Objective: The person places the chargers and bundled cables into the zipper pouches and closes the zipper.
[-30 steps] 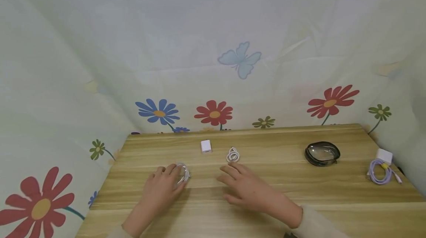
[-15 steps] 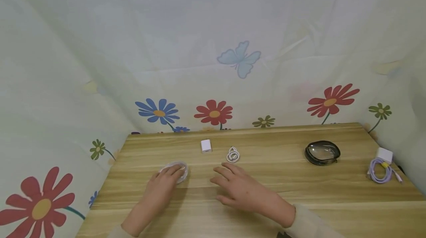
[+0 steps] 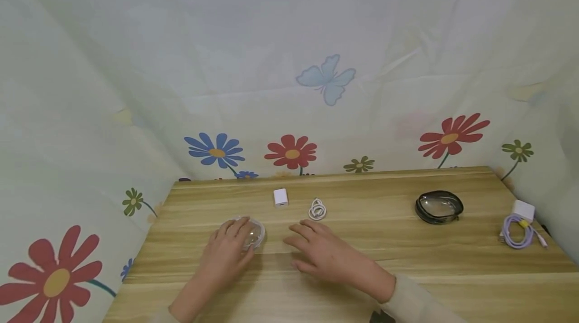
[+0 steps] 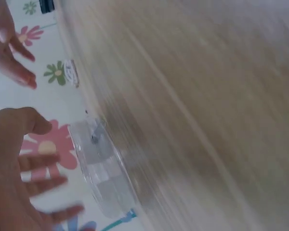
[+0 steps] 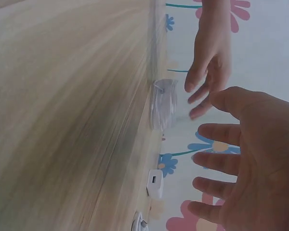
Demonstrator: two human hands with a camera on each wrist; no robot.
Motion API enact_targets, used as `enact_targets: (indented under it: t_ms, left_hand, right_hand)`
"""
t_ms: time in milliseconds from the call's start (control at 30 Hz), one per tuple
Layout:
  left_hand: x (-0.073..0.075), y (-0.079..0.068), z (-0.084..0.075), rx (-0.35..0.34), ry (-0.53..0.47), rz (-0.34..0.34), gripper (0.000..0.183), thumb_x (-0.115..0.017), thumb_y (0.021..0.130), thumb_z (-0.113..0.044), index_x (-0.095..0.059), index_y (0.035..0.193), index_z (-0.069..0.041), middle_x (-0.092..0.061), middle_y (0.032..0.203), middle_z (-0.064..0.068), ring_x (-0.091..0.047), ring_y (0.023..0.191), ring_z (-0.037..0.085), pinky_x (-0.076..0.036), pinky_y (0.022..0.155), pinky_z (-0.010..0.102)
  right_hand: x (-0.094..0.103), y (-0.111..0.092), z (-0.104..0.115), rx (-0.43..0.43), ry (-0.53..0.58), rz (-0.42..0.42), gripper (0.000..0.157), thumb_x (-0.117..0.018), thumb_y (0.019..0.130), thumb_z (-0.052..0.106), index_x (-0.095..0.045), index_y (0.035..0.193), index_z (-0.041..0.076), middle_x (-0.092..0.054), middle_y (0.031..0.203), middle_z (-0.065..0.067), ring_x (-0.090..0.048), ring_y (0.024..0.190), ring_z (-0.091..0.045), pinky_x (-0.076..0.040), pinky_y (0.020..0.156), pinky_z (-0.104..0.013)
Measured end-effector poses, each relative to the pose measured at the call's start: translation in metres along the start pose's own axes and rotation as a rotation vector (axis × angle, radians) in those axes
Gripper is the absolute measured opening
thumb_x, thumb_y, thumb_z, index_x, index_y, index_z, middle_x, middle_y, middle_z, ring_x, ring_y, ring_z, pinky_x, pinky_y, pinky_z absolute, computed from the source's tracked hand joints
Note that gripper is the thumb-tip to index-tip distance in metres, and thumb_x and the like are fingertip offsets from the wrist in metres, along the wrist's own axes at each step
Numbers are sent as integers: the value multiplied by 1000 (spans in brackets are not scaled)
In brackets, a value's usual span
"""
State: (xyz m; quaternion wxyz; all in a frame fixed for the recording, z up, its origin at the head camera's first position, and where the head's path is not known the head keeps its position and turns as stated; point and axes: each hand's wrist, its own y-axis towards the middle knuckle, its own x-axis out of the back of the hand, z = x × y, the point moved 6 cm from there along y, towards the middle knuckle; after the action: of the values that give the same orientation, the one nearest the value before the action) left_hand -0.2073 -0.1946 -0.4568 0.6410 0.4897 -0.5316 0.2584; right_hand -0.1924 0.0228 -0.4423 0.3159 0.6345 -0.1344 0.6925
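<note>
A small clear zip case (image 3: 259, 235), rounded in outline, lies on the left part of the wooden table. My left hand (image 3: 224, 252) hovers over its near left side. In the left wrist view a gap shows between those spread fingers and the clear case (image 4: 102, 168). My right hand (image 3: 327, 255) is held above the table to the right, fingers loosely extended, holding nothing. Just beyond its fingertips lies a coiled white cable (image 3: 317, 209). A white charger plug (image 3: 280, 197) sits farther back, between the clear case and the cable.
A black-rimmed clear case (image 3: 439, 207) stands at the right. Near the right edge lie a coiled purple cable (image 3: 515, 232) and another white charger plug (image 3: 523, 210). A printed curtain (image 3: 253, 62) hangs behind the table. Some dark object (image 3: 381, 317) shows at the bottom edge.
The clear case has turned and shifted slightly under my left hand, and that hand's fingers have come away from it. My right hand has drifted a little to the left.
</note>
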Motion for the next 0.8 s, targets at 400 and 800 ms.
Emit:
enact_targets:
  t_ms: [400, 800]
  left_hand:
    - [-18, 4, 10, 353, 113, 176, 98, -52, 89, -76, -37, 156, -6, -36, 157, 28, -38, 132, 61, -41, 91, 78]
    - [-26, 12, 8, 342, 97, 228, 86, -55, 93, -68, -54, 141, 4, -53, 141, 27, -51, 115, 51, -49, 88, 66]
  right_hand:
    - [-4, 6, -10, -41, 24, 33, 48, -59, 102, 40, -57, 144, 18, -51, 150, -11, -44, 140, -36, -36, 116, -54]
    - [-2, 8, -9, -52, 20, 42, 47, -59, 102, 41, -58, 144, 18, -52, 150, -10, -44, 139, -34, -36, 116, -52]
